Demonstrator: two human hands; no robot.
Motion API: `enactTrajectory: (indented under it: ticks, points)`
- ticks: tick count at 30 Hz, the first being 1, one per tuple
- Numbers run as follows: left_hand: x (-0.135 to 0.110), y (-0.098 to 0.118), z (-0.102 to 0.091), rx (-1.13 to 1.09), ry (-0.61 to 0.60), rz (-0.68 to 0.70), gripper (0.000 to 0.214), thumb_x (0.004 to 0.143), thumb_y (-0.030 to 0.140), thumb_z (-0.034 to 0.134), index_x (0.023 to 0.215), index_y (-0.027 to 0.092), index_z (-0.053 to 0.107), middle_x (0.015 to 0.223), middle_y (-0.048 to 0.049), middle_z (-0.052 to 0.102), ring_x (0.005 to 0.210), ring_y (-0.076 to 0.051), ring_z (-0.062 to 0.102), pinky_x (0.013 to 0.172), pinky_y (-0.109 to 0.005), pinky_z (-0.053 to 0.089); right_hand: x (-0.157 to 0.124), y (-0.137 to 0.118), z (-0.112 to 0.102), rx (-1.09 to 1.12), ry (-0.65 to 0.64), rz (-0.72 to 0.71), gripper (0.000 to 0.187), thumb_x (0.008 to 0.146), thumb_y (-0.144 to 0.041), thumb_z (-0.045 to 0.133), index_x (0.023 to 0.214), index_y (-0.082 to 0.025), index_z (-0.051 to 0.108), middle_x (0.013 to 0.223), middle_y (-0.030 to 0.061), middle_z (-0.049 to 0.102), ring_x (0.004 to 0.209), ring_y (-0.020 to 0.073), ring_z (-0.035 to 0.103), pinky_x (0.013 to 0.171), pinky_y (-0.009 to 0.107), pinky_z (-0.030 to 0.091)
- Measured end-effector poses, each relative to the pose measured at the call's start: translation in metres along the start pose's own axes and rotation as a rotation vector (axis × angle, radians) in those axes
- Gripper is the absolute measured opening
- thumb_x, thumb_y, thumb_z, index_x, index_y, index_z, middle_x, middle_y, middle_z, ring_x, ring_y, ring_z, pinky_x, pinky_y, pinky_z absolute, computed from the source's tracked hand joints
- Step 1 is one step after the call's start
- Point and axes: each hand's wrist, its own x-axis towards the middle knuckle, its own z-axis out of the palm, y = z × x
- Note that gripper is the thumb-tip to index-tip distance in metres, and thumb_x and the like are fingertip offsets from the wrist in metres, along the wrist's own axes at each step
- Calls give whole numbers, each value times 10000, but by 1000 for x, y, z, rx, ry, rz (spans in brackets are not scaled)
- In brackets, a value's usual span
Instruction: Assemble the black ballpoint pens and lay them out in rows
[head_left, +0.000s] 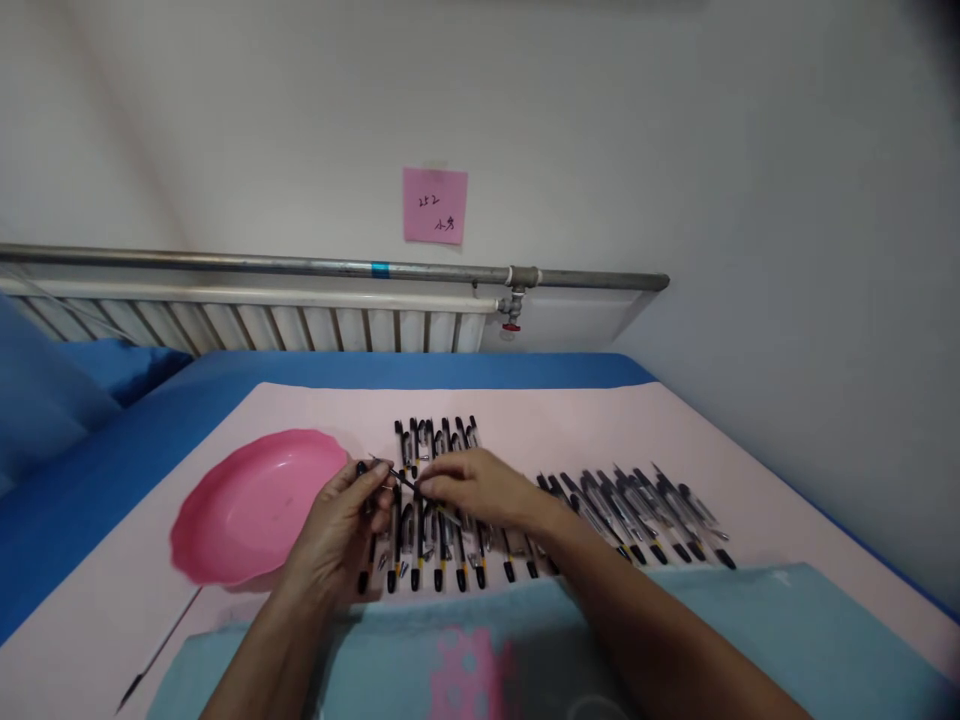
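My left hand (339, 525) and my right hand (480, 490) meet over a row of black pens (435, 545) laid side by side on a pale pink sheet (570, 425). Both hands pinch the ends of one thin black pen part (394, 473) held between them, just above the row. A second short row of pens (435, 438) lies behind the hands. More pens (645, 510) fan out to the right of my right forearm.
A pink plastic plate (251, 505) sits left of my left hand. A thin dark refill (154, 655) lies near the front left. A light blue cloth (465, 650) covers the near edge. A radiator (247, 325) and pipe run along the wall with a pink note (434, 205).
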Motion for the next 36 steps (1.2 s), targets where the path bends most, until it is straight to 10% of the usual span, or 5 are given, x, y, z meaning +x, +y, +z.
enactTrajectory:
  ticks: [6,14,21,36]
  points:
    - [-2,2,3,-4,15,0,132,638,151,686,735,104,608,646,-17,563,499,-59,478,388,-135,361,-3,-14,14,-15,72,11,150,741,-187,524,771,-162,669,689,-16,632,643,93,541,580,186,389]
    - [3,2,-5,-50,62,-115,95,751,132,562,795,70,618,708,-61,575,543,-78,517,447,-163,434,17,60,-43,-227,489,384,188,732,-215,537,846,-148,671,808,37,673,709,122,588,627,196,411]
    - [4,-3,-3,-34,37,-155,104,746,146,578,816,78,615,715,-66,580,547,-81,523,447,-166,442,27,98,-41,-334,484,458,176,699,-220,546,790,-156,683,748,43,677,708,146,594,622,210,394]
    - [1,-2,-1,-43,30,-185,86,751,139,577,811,86,609,715,-68,603,550,-88,561,469,-177,482,27,97,-37,-405,437,397,208,701,-169,480,754,-177,681,708,27,668,712,139,580,622,208,377]
